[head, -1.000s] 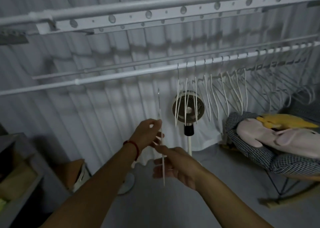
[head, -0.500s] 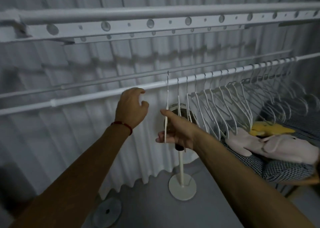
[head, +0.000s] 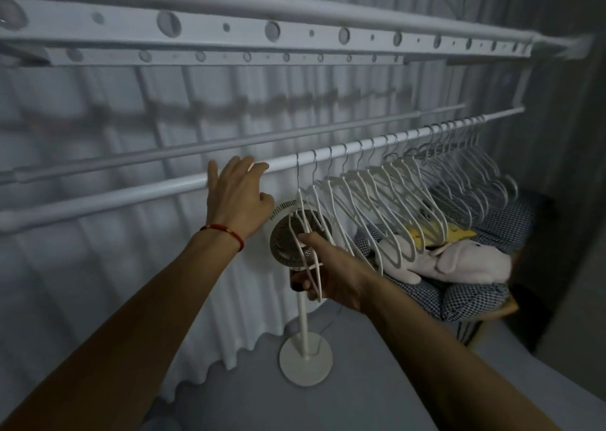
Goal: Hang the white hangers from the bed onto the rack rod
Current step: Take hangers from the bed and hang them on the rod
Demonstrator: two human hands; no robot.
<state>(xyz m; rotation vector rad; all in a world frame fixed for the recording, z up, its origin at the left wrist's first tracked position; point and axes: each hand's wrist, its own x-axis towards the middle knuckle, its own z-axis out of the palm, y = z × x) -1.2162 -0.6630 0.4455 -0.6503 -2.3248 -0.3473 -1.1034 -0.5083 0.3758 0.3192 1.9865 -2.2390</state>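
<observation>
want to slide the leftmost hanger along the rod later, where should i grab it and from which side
Grip the leftmost hanger on its thin neck just under the hook, coming from the left. That side of the rack rod is bare apart from the left hand, while the other hangers crowd its right. The right hand holds its lower frame, so higher up is free.

Dim rm, white curtain bkgd, grey floor, pedestal fan, checkered chair

Hanger row on rack rod
</observation>
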